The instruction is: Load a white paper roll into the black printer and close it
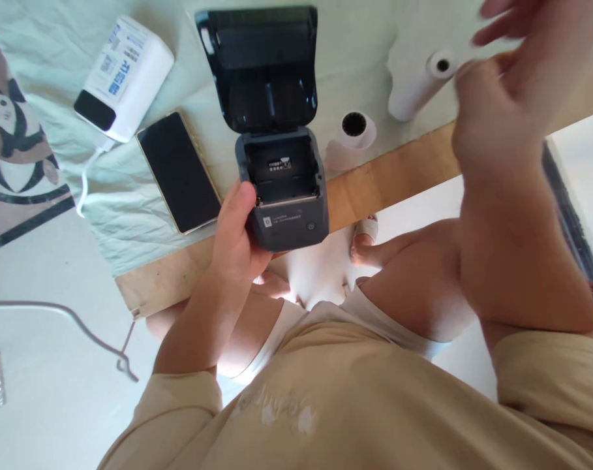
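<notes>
A small dark grey printer (286,222) sits at the front edge of the cloth-covered table, its lid (264,65) flipped up and its paper bay empty. My left hand (235,238) grips the printer's front left corner, thumb on its rim. My right hand (501,111) is raised at the upper right, blurred, fingers bent near a white paper roll (418,81) that lies on the table. Whether it holds the roll or a paper end I cannot tell. A second paper roll (352,137) stands just right of the printer.
A black phone (179,171) lies left of the printer, beside a white power bank (122,75) with a cable. The wooden table edge (398,173) runs diagonally. A panda-print item (12,137) is at far left, and a wire hanger (81,329) lies on the floor.
</notes>
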`<state>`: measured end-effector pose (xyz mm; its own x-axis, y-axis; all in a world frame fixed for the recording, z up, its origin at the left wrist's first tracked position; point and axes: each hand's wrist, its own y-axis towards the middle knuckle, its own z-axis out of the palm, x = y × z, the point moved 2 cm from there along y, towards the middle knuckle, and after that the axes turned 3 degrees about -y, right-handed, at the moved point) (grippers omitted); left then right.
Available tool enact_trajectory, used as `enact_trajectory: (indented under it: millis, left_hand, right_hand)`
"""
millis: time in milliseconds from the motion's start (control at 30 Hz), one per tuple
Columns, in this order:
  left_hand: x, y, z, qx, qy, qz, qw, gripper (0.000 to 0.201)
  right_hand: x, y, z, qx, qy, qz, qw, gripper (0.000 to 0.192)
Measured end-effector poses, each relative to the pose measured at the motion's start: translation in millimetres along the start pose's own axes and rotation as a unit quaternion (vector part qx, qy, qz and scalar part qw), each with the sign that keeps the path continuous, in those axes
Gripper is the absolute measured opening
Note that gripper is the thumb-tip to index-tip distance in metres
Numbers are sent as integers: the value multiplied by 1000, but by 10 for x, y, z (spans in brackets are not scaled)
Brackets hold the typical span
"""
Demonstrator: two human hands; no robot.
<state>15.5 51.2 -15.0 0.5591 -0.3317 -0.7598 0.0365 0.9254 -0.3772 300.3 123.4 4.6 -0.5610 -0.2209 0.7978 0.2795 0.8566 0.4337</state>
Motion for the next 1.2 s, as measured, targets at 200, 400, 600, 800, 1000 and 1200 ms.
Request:
enact_trajectory:
  millis: [200,400,600,800,1000,1200]
  left_hand:
    - [-18,3,33,-5,11,-10,1000,36]
    - [-37,-14,59,-23,35,-32,999,41]
    - [-10,15,21,-6,10,-14,1000,39]
    - [14,42,-21,28,-20,7,999,29]
    - [11,44,-21,20,9,10,1000,33]
    - [19,63,-28,34,13,6,999,35]
  right_hand:
    - [-469,115,260,67,-95,-5,993,84]
    - [-346,120,276,73,-122,31,989,66]
    - [-132,120,197,37,81,133,987,80]
    - [-226,219,222,6,265,367,891,27]
    - [-248,170,199,61,323,398,856,33]
    - [-251,225,144,160,328,426,828,18]
